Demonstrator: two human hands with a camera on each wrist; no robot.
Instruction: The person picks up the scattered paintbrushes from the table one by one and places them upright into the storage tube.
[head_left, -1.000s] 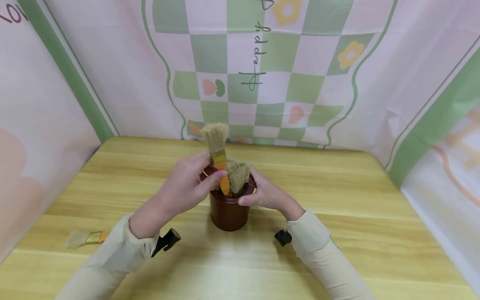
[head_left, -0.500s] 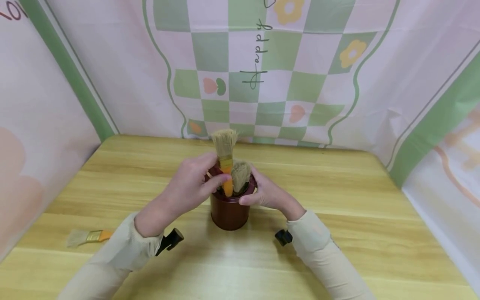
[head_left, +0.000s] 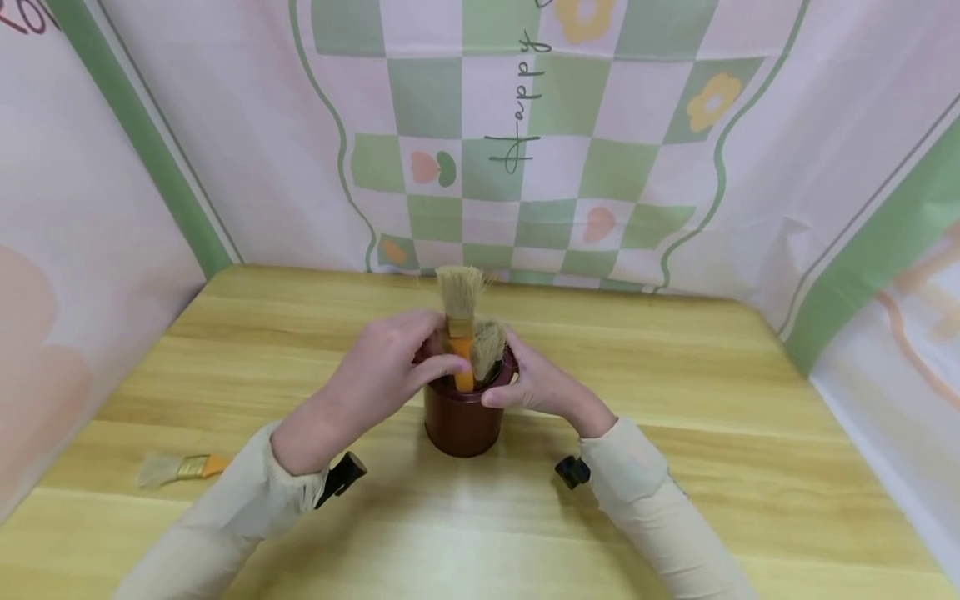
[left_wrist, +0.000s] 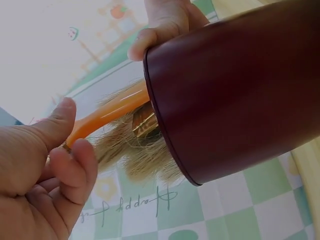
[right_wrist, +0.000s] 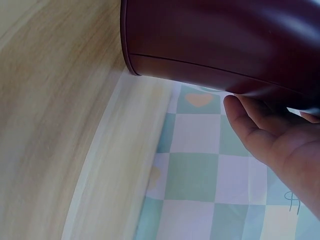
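A dark red can (head_left: 462, 427) stands upright on the wooden table in the head view. My left hand (head_left: 378, 362) pinches a paintbrush (head_left: 460, 304) between thumb and fingers, bristles up. Its orange handle (left_wrist: 112, 109) reaches into the can's mouth in the left wrist view; the lower end is hidden inside. More brush bristles (head_left: 488, 343) stick out of the can beside it. At the rim's right side my right hand (head_left: 547, 387) holds the can, thumb in front, fingers around the far side. The right wrist view shows that hand (right_wrist: 280, 130) against the can's wall.
Another paintbrush (head_left: 176, 469) with an orange handle lies on the table (head_left: 675, 375) at the left, partly behind the left sleeve (head_left: 217, 508). Black wrist devices (head_left: 342, 479) show below both cuffs. A printed checkered cloth (head_left: 495, 167) hangs behind the table.
My left hand has moved slightly right, taking the paintbrush lower into the can and making it more upright. The right hand stays on the can's rim.
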